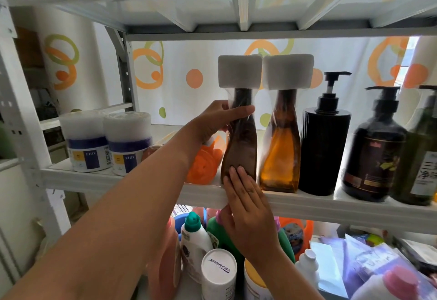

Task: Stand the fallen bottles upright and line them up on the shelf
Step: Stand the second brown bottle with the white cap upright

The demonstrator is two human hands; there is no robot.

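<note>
Head view shows your left hand wrapped round the narrow neck of the brown bottle, thumb across the front and fingers behind, just under its white block cap. Your right hand holds nothing: its fingers lie straight and flat against the lower front of that bottle, reaching up over the front edge of the shelf. The brown bottle stands upright at the front of the shelf, touching or nearly touching the amber bottle on its right. Further right, also upright in the row, come the black pump bottle, the dark round bottle and the green bottle. The orange bottle lies on its side behind your left wrist. Two white tubs sit at the shelf's left end.
</note>
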